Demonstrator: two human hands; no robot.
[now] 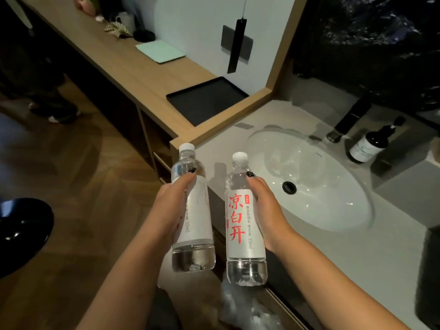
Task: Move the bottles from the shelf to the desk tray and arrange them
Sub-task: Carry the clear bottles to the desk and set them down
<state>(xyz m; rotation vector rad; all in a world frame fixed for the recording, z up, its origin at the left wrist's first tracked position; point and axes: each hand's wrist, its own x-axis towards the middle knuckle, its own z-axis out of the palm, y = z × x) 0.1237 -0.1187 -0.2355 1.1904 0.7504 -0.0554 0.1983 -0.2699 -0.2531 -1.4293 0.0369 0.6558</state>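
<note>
While both are carried upright | left hand (172, 206) grips left bottle (190, 210) | right hand (266, 206) grips right bottle (242, 225) | tray (188, 97) ahead, likely the target

White oval ceramic sink (333, 206) set in my pale grey counter, black drain (289, 186) inside. Dark glass pump bottle with white label (371, 144) beside black faucet (350, 120). Pale green notepad (160, 51) farther off.

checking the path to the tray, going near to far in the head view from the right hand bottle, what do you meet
right bottle → wooden divider → black tray → green pad → items at the desk's far end
</note>
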